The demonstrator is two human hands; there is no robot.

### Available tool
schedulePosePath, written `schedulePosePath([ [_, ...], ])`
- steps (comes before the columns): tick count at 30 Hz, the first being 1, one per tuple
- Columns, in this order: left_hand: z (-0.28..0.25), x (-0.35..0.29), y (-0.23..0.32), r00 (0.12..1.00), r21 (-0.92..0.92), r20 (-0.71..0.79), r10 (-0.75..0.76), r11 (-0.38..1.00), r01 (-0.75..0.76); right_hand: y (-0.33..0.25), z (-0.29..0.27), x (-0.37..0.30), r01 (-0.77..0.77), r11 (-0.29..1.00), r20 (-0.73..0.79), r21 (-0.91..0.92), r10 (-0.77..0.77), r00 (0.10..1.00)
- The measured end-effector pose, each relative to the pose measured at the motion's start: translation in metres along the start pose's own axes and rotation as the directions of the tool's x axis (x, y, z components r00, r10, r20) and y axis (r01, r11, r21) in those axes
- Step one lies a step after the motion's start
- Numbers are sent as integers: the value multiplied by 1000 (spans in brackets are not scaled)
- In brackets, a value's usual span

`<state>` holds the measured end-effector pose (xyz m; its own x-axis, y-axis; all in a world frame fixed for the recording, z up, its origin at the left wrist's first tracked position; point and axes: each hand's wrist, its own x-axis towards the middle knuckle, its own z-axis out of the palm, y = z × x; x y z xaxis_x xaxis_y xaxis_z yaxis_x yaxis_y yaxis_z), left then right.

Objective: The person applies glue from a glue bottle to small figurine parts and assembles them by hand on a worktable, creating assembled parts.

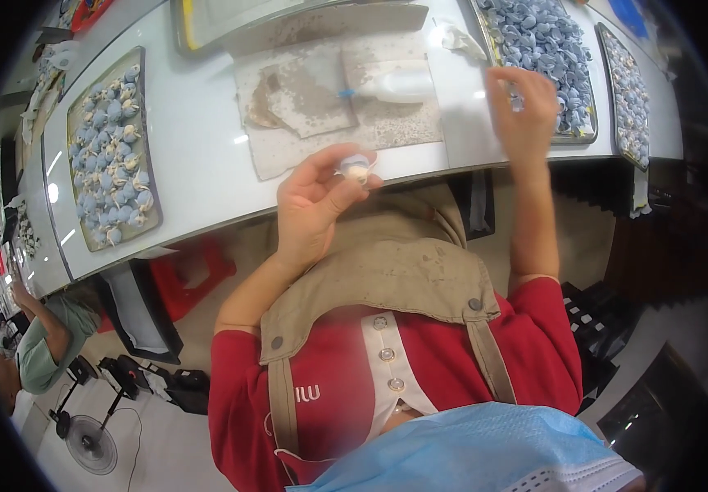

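My left hand (pixel 317 193) pinches a small figurine head (pixel 356 170), cream-coloured with a pale blue-grey cap, between thumb and fingers just off the table's near edge. Over on the right, my right hand (pixel 526 107) is raised beside a tray (pixel 587 138) heaped with blue-grey curved shell-like pieces (pixel 534 41). Its fingers curl together; something small and pale shows between them, too unclear to name. In front of me lies a stained sheet of cardboard (pixel 403 127), and on it a translucent squeeze bottle (pixel 403 86) on its side, its blue tip pointing left.
A tray on the left (pixel 153 217) holds rows of blue-and-cream heads (pixel 112 156). Another filled tray (pixel 628 94) stands far right. Crumpled white tissue (pixel 460 41) lies behind the bottle. A co-worker's arm (pixel 43 316) reaches in at the far left, above a standing fan (pixel 90 443).
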<state>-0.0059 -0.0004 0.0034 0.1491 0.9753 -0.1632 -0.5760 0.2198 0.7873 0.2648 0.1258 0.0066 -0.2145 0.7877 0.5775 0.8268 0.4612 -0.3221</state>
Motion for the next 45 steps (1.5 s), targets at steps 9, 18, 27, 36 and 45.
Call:
schedulePosePath([
  [9,17,4,-5,991,48,44,-128,991,126,38,-18,5,-27,875,100,-484,86,991],
  [18,19,5,-14,991,26,-47,-128,991,129,11,-17,5,-34,993,-22,-113,32,999],
  [27,18,9,-24,987,37,-67,-143,989,145,-20,23,-22,-107,983,16,146,106,994],
  [36,9,9,-19,980,17,-193,-54,998,58,-64,-11,-58,146,907,330,396,-289,899],
  [45,6,11,-17,987,55,-163,-16,998,25,-61,82,-125,-417,906,963,68,50,266],
])
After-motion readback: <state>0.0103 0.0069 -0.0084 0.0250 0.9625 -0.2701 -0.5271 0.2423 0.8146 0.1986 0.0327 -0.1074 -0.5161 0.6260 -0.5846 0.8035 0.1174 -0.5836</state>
